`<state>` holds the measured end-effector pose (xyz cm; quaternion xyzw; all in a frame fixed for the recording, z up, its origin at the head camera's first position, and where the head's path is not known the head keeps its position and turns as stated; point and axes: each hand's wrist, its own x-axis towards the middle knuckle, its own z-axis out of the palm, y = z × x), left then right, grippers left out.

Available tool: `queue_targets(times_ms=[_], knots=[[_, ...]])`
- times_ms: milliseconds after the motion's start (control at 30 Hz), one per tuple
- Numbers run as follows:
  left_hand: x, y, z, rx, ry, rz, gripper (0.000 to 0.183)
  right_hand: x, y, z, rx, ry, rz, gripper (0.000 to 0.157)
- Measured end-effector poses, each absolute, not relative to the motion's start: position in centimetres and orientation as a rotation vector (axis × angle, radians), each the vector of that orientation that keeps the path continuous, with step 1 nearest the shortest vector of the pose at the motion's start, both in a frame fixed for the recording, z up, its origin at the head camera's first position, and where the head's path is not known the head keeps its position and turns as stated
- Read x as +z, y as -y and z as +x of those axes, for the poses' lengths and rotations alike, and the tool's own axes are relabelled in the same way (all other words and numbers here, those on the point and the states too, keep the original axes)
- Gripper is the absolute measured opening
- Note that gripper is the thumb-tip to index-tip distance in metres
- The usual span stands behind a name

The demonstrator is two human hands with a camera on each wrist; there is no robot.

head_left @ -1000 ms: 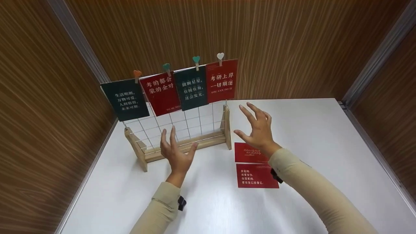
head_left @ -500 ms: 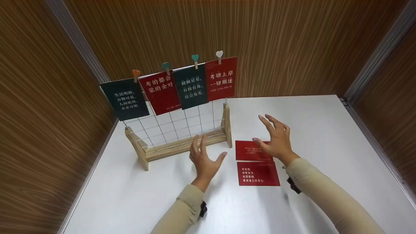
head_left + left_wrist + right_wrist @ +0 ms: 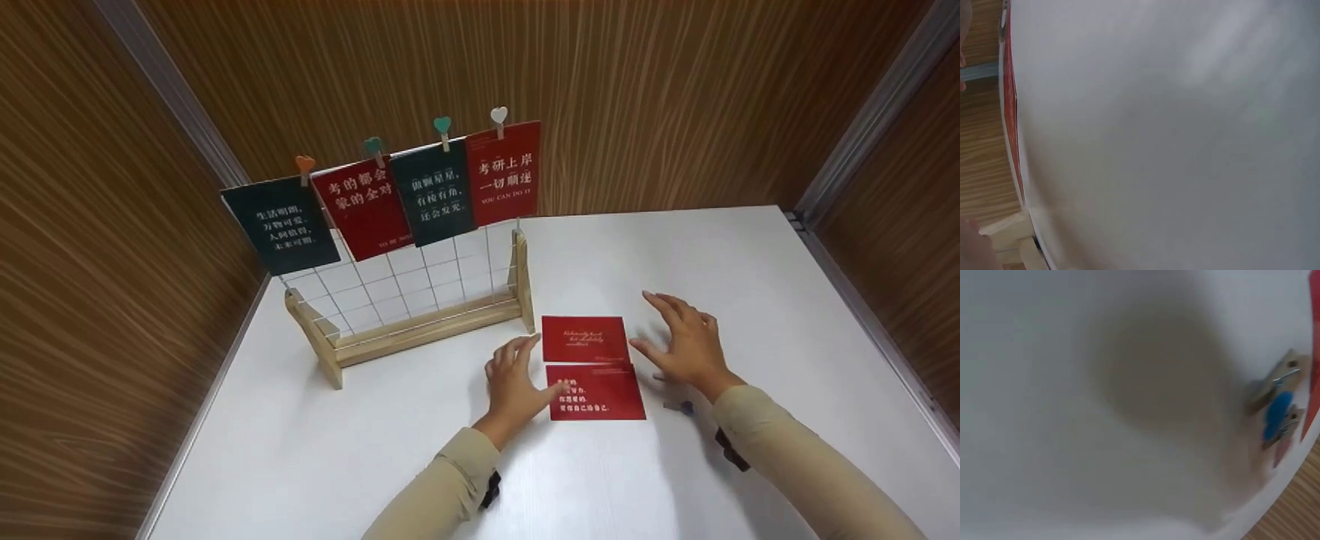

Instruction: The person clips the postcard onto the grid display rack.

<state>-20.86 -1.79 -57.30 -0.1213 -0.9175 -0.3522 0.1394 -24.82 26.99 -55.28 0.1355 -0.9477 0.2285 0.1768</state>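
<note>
Two red cards lie on the white table, the upper card (image 3: 559,324) behind the lower card (image 3: 619,401). My left hand (image 3: 514,390) is at their left side with its fingers spread; the thumb overlaps the lower card's left part, and whether it touches cannot be told. To the right of the cards my right hand (image 3: 694,351) hovers, fingers apart and holding nothing. Below that hand lie small wooden clothespins; one clothespin (image 3: 1275,385) and another clothespin (image 3: 1287,427) show in the right wrist view, with a blue piece beside them. The left wrist view catches the red cards edge-on.
A white wire grid on a wooden stand (image 3: 427,330) stands at the left. Several cards hang from its top by heart-topped clothespins, among them a dark green card (image 3: 281,259) and a red card (image 3: 504,214). Wood-grain walls (image 3: 637,112) enclose the table.
Both hands have moved right and nearer the table, the left from before the grid to the red cards, the right past the cards' right edge. The head view has shifted slightly.
</note>
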Motion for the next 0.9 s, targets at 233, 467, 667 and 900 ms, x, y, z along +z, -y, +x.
queue_targets(times_ms=[233, 467, 667, 900], knots=[[-57.8, 1.4, -20.8, -1.008, 2.807, -0.442, 0.088, -56.4, -29.3, -23.1, 0.685, 2.807, 0.372, 0.076], [-58.1, 1.4, -20.8, -1.097, 2.9, -0.479, 0.089, -57.6, -30.8, -22.1, 0.731, 2.84, 0.411, 0.073], [-58.3, 1.4, -20.9, -1.092, 2.917, -0.498, 0.091, -58.0, -31.4, -21.3, 0.781, 2.861, 0.425, 0.058], [-58.4, 1.4, -20.7, -1.055, 2.962, -0.488, 0.091, -58.3, -31.6, -20.8, 0.783, 2.861, 0.446, 0.038]])
